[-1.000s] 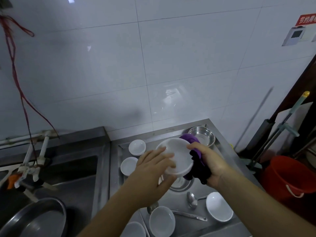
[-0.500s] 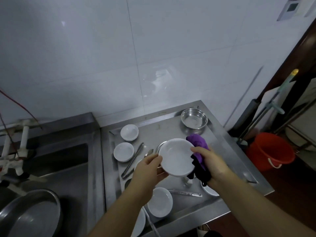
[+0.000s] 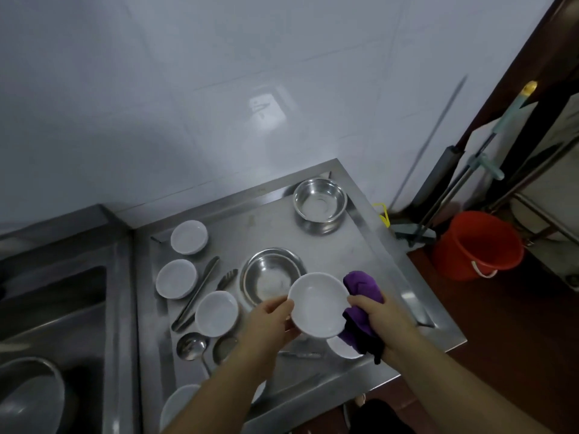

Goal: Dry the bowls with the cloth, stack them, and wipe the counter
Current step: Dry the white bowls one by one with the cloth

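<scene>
My left hand (image 3: 269, 324) grips the left rim of a white bowl (image 3: 316, 303) held above the steel counter (image 3: 369, 255). My right hand (image 3: 380, 321) clutches a bunched purple cloth (image 3: 360, 288) against the bowl's right rim. Other white bowls lie on the counter: one at the back left (image 3: 189, 237), one below it (image 3: 176, 278), one in the middle (image 3: 216, 313). Another white bowl (image 3: 343, 349) is partly hidden under the cloth, and one more white bowl (image 3: 178, 405) sits at the front edge.
A steel bowl (image 3: 319, 200) stands at the counter's back right and a wider steel bowl (image 3: 268, 278) lies behind the held bowl. Tongs (image 3: 197, 296), a fork and a ladle (image 3: 191, 346) lie among the bowls. A sink (image 3: 53, 308) is left, a red bucket (image 3: 476, 245) right.
The view has tilted down and closer to the counter. The white bowl stays held between both hands, with the cloth now at its right rim; my left fingers have shifted to the rim.
</scene>
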Tool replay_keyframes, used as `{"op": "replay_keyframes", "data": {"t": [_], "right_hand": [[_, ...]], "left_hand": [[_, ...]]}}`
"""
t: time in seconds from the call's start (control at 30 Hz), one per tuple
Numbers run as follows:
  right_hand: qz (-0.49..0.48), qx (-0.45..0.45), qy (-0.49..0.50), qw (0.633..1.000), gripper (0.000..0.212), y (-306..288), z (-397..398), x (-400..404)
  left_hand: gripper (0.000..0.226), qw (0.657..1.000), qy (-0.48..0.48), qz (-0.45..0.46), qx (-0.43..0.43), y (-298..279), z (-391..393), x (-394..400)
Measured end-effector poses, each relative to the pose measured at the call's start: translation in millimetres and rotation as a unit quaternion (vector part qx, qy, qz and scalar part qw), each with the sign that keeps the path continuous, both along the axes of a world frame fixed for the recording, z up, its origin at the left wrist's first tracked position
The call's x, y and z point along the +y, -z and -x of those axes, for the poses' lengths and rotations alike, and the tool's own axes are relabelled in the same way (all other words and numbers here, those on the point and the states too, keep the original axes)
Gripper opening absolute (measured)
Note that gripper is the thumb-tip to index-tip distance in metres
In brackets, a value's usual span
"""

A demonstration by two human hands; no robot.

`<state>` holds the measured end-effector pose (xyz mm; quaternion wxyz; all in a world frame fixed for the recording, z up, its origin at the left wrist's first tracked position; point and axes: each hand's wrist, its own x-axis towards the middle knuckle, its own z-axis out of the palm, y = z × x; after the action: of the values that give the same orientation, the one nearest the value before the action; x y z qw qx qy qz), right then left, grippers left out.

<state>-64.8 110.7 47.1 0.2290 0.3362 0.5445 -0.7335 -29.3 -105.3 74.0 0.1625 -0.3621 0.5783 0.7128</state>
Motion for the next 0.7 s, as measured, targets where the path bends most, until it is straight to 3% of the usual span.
{"op": "replay_keyframes", "data": {"t": [0.23, 0.5, 0.7], "right_hand": [[-0.069, -0.013, -0.013, 0.997, 0.030, 35.7, 43.3, 75.1], [-0.198, 0.006, -0.079, 0.977, 0.028, 70.6, 103.7, 106.5], [-0.283, 0.008, -0.089, 0.955, 0.029, 106.4, 134.5, 103.7]], "left_hand": [[0.010, 0.998, 0.009, -0.009, -0.062, 28.1, 48.0, 76.5], [0.027, 0.993, 0.000, -0.009, -0.117, 81.2, 104.0, 118.9], [0.012, 0.990, -0.008, 0.003, -0.144, 127.9, 141.9, 130.0]]}}
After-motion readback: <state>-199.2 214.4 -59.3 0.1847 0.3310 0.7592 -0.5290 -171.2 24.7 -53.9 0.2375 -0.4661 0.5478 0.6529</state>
